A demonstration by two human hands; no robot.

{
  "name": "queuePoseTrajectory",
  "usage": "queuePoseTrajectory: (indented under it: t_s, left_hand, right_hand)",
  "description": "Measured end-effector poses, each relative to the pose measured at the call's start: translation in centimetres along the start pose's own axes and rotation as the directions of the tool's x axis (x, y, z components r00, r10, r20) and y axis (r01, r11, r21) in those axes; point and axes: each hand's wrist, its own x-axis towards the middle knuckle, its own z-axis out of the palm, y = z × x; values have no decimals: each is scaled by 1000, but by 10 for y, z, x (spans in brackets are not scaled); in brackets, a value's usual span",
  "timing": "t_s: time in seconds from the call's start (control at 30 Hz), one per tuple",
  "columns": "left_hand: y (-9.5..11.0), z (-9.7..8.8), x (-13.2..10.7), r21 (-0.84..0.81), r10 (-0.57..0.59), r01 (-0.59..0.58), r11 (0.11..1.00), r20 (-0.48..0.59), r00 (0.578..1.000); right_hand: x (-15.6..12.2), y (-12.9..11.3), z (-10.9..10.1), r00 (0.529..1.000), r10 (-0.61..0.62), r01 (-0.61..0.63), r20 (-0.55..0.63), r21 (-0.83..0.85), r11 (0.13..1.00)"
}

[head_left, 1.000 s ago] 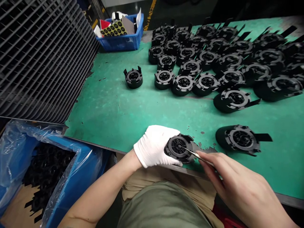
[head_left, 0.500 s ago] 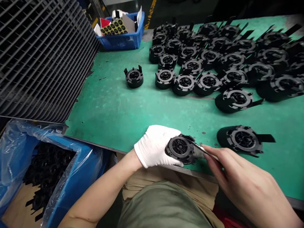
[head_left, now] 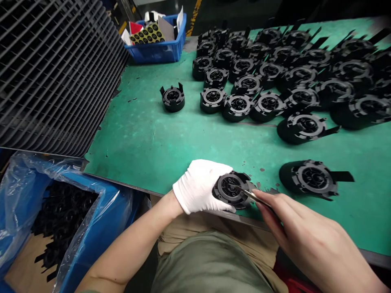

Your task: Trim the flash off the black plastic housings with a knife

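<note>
Gloved left hand (head_left: 200, 187), grip closed around black round part (head_left: 230, 190) at near edge of green desk (head_left: 171, 138), bare right hand (head_left: 308, 240) right of that part, grip pinching thin metal tool (head_left: 251, 195), tip touching part's centre, similar parts (head_left: 269, 101) beyond it, blue bin (head_left: 97, 228) to its left

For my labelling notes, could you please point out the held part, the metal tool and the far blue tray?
held part (head_left: 224, 193), head view, on its round face.
metal tool (head_left: 247, 194), head view, on its bare shaft.
far blue tray (head_left: 159, 53), head view, on its front wall.
</note>
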Motion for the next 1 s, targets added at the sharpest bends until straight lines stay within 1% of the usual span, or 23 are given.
queuePoseTrajectory:
  t_s: [0.07, 0.1, 0.17, 0.23, 0.37, 0.43, 0.5, 0.57, 0.67, 0.73, 0.83, 0.9, 1.0]
  left_hand:
    - [0, 0, 0, 1, 1, -1, 1000, -12, 1000]
    - [0, 0, 0, 2, 3, -3, 1000, -19, 1000]
    - [1, 0, 0, 7, 9, -9, 1000, -24, 1000]
    - [1, 0, 0, 23, 16, -15, 1000, -21, 1000]
    - [2, 0, 1, 53, 17, -15, 998, -34, 999]
    - [1, 0, 1, 41, 11, -9, 999, -26, 1000]
    - [-1, 1, 1, 19, 17, -16, 1000, -14, 1000]
    - [-2, 1, 0, 5, 26, -26, 1000, -7, 1000]
    - [-4, 1, -1, 14, 20, -20, 1000, 1, 1000]
    - [-3, 1, 0, 16, 16, -16, 1000, -4, 1000]
    - [-2, 1, 1, -6, 9, -9, 1000, -8, 1000]
    - [-1, 1, 2, -17, 10, -10, 1000, -5, 1000]
    - [-3, 3, 0, -5, 7, -7, 1000, -16, 1000]
  right_hand:
    - [1, -1, -1, 1000, 20, -21, -12, -45, 999]
    - [1, -1, -1, 999, 31, -31, -14, -41, 999]
    - [4, -3, -1, 999, 44, -44, -3, 41, 998]
    - [9, -5, 2, 999, 28, -31, 16, 149, 988]
    - [24, -5, 8, 998, -67, 61, 19, 246, 967]
    - [29, -3, 8, 992, -114, 92, 53, 309, 947]
    - [29, 0, 6, 985, -136, 83, 110, 389, 917]
    - [27, 0, 4, 985, -110, 43, 133, 430, 902]
    - [23, -3, 3, 991, -53, -4, 125, 418, 909]
    - [23, -5, 3, 991, -53, -6, 125, 426, 905]
    - [21, -3, 4, 996, -46, 6, 81, 440, 898]
    - [17, 2, 5, 998, -36, 11, 56, 401, 916]
    - [13, 14, 7, 998, -39, 25, 48, 269, 963]
